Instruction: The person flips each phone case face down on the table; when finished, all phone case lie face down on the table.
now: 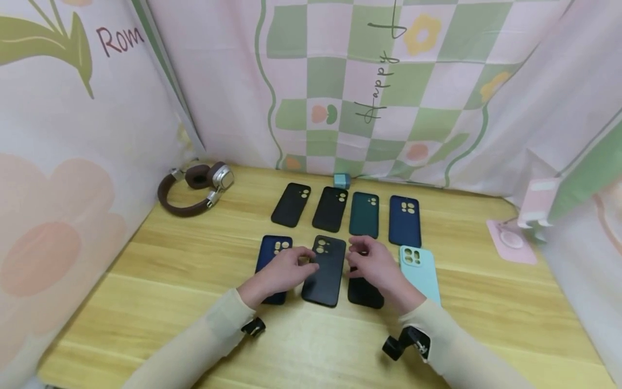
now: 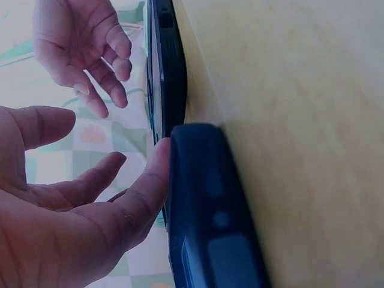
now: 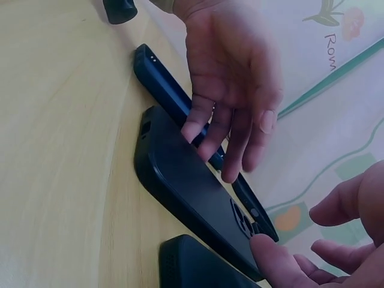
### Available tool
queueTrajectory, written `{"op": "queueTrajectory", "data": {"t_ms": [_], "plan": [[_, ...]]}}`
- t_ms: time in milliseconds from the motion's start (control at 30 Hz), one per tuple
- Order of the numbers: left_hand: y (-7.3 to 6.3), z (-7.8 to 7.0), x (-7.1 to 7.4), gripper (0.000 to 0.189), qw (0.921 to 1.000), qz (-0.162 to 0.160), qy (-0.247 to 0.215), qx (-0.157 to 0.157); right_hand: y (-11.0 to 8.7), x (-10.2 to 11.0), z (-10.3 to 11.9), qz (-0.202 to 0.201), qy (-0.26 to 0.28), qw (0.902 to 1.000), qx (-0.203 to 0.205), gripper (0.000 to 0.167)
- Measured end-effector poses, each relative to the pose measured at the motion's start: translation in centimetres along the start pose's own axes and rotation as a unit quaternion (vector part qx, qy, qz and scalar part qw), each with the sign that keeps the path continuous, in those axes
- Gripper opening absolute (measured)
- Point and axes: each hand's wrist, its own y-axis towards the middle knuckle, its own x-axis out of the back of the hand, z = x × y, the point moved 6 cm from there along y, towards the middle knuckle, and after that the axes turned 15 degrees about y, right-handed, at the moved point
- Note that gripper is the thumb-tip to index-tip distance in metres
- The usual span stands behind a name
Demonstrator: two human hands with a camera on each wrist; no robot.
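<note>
Phone cases lie in two rows on the wooden table. In the front row, a black phone case (image 1: 326,281) lies between my two hands. My left hand (image 1: 284,268) hovers at its left edge, above a dark blue case (image 1: 266,256). In the left wrist view, a finger of that hand seems to touch the blue case (image 2: 210,198); the rest spread loosely. My right hand (image 1: 379,266) is over another black case (image 1: 365,296), partly hiding it. Its fingers are relaxed, near the middle case's camera holes in the right wrist view. Neither hand grips anything.
Right of my right hand lies a mint case (image 1: 423,275). Behind are two black cases (image 1: 291,205) (image 1: 330,209), a dark green case (image 1: 364,215) and a blue case (image 1: 405,221). Brown headphones (image 1: 187,208) rest at left, a small blue box (image 1: 341,181) at back, a pink stand (image 1: 512,237) at right.
</note>
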Motion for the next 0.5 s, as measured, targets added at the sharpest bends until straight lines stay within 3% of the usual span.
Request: {"op": "queueTrajectory", "data": {"t_ms": [267,400,500], "plan": [[-0.6,-0.3,1.7,0.034,0.9996,-0.018,-0.012,-0.016,-0.6,2.3,1.9,0.005,-0.006,0.9992,0.04,0.04],[-1.0,0.4,3.3,0.028,0.9984,-0.053,0.003,-0.018,-0.8,3.4,3.1,-0.004,0.009,0.9984,0.055,0.038],[-1.3,1.2,4.4,0.025,0.9979,-0.062,-0.014,-0.007,-0.9,3.6,3.5,-0.004,0.021,0.9982,0.056,0.037]]}}
